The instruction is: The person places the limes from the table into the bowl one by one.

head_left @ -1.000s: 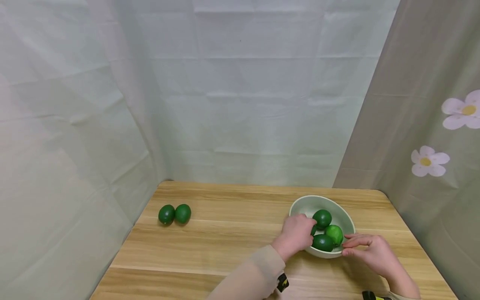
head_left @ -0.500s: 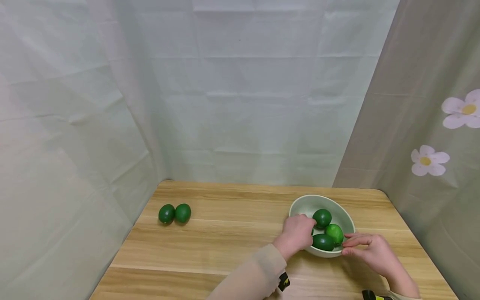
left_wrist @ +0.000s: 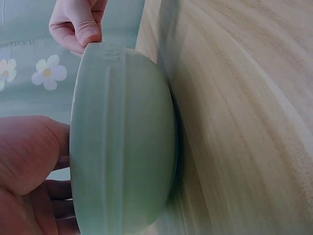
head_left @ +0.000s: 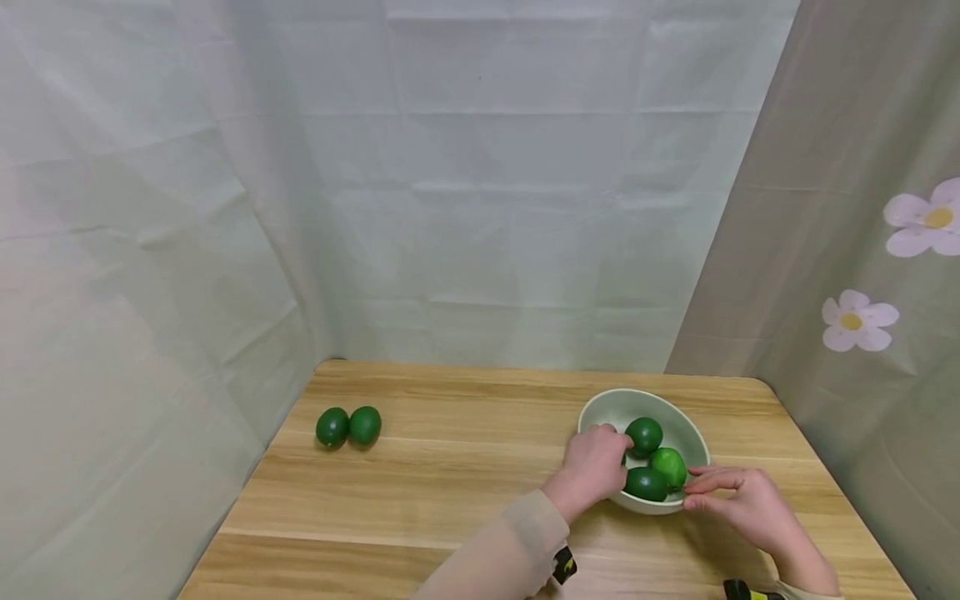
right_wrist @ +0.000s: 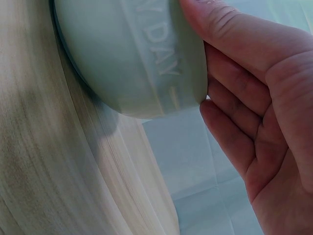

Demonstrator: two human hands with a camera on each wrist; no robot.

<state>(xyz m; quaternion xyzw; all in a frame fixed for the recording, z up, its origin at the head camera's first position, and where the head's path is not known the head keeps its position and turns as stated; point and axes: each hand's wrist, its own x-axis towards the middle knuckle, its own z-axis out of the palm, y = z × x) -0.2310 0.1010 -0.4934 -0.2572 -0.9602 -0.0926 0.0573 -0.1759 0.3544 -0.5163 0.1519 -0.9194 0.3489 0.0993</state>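
A pale green bowl sits at the right of the wooden table. It holds a bright green lime and dark green oval fruits, one at the back and one in front. My left hand reaches over the left rim, fingers curled down around another dark green fruit, of which only a sliver shows. The left wrist view shows this hand's fingers passing behind the bowl wall. My right hand pinches the bowl's right rim between thumb and fingers; the right wrist view shows the thumb outside.
Two dark green fruits lie side by side at the table's far left. Pale cloth hangs behind the table, and a flowered curtain is at the right. Raised letters mark the bowl's outer wall.
Both hands keep nearly the same places at the bowl. Slightly less of the dark green fruit under my left hand shows now than a second ago.
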